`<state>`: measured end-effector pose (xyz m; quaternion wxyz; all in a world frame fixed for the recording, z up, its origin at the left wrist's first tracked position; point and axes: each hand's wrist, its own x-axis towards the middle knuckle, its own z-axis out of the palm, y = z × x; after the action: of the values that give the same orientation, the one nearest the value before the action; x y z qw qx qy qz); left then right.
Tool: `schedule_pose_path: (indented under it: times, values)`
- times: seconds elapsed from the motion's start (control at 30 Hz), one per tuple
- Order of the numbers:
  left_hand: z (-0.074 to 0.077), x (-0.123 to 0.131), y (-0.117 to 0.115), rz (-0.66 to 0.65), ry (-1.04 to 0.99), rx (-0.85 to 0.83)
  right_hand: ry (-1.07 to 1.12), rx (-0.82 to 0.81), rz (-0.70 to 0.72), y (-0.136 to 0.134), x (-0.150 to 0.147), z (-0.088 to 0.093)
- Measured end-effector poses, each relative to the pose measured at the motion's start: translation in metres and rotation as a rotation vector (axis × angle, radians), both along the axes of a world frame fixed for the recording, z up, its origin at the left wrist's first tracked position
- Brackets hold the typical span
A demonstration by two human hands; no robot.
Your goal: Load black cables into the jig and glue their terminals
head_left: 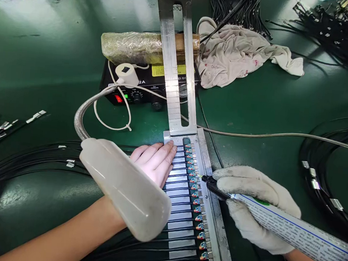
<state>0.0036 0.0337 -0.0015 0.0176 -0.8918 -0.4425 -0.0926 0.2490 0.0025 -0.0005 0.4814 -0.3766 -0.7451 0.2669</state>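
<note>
My bare left hand (155, 161) lies flat, fingers stretched out, on the upper end of a metal fixture (212, 212). Black cables (183, 211) cross that fixture side by side, their exposed coloured wires and metal connectors (198, 209) lined up along its right part. My gloved right hand (256, 192) is closed around a white glue tube (298, 232) with printed text. The tube's black nozzle (217, 187) points left, its tip at the row of connectors. A white lamp head (125, 186) on a bendy neck hides part of my left hand and wrist.
The fixture's slotted metal lid (171, 66) stands raised, in front of a black control box (147, 85). A plastic-wrapped roll (132, 47) rests on the box. Cloth (235, 55) lies behind right. Cable coils (316, 176) sit right, more cables (34, 162) left.
</note>
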Motion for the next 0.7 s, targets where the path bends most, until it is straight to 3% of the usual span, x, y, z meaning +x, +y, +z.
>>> schedule_pose_path:
  times: [0.7]
  values:
    - [-0.0006,-0.0001,-0.0004,0.001,0.015,0.007,0.015,0.004,0.016,-0.0018,0.0010,-0.0009]
